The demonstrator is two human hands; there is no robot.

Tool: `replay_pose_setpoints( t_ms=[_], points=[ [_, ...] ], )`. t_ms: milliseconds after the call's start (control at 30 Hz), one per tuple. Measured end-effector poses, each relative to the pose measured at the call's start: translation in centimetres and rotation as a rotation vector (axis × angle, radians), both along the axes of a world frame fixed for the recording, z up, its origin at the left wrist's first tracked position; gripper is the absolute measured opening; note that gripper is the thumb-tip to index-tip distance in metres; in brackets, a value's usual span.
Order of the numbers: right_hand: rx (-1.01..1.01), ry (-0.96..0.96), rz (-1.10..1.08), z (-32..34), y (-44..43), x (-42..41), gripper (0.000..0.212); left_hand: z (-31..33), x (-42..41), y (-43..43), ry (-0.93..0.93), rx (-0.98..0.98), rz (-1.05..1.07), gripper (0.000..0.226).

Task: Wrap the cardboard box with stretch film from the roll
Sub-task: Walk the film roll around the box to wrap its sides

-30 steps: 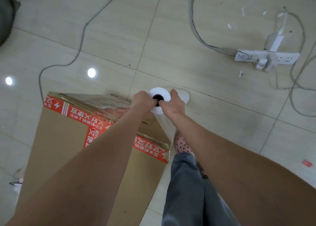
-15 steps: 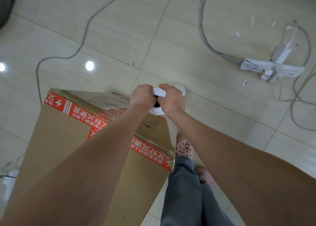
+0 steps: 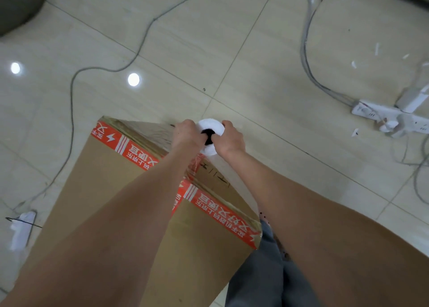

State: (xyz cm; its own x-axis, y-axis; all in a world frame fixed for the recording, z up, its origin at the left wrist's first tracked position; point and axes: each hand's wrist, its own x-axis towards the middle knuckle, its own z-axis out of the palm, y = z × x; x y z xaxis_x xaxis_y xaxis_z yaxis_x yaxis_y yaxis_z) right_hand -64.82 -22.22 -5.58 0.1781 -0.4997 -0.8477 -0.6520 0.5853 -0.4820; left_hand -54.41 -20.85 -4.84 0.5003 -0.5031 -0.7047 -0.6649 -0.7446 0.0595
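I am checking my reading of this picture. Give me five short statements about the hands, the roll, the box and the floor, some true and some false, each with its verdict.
1. The left hand and the right hand both grip the roll of stretch film. True.
2. The roll lies on the floor, apart from the box. False: the hands hold it on end at the far corner of the cardboard box.
3. The box carries red tape with white print. True.
4. A power strip lies left of the box. False: the power strip lies far to the right.
5. A grey cable runs over the floor left of the box. True.
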Motion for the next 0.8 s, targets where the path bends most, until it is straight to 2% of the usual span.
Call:
replay_pose_setpoints(
  t_ms=[133, 233, 300, 367, 467, 533, 667, 700, 800],
  points=[
    [0.024, 0.042, -0.048, -0.3, -0.1, 0.2, 0.052, 0.2, 0.2, -0.5, -0.070, 0.005, -0.191, 0.018],
    [-0.028, 0.043, 0.040, -0.7, -0.6, 0.3, 0.047, 0.1, 0.2, -1.2, -0.086, -0.030, -0.355, 0.032],
    [-0.043, 0.006, 0.079, -0.7, -1.0, 0.7, 0.051, 0.1, 0.3, -1.4, -0.088, -0.028, -0.433, 0.040],
    [-0.080, -0.005, 0.137, -0.8, -1.6, 1.2, 0.053, 0.2, 0.5, -1.5, -0.094, -0.023, -0.443, 0.036],
    [-0.179, -0.015, 0.216, -1.2, -2.5, 1.8, 0.041, 0.4, 1.2, -2.0, -0.100, -0.011, -0.290, 0.018],
    [-0.203, -0.048, 0.189, -0.9, -3.4, 1.9, 0.036, 0.7, 1.8, -2.1, -0.086, -0.017, -0.140, 0.015],
    [-0.131, -0.055, 0.203, -0.1, -4.8, 2.0, 0.057, 0.5, 2.9, -1.7, -0.016, -0.048, 0.245, 0.029],
    [-0.093, -0.051, 0.226, 0.0, -4.9, 2.3, 0.056, 0.5, 3.0, -1.6, 0.010, -0.065, 0.358, 0.031],
    [-0.087, -0.077, 0.240, -0.1, -5.1, 3.7, 0.033, 0.8, 3.6, -1.6, 0.042, -0.062, 0.552, 0.033]
  ],
)
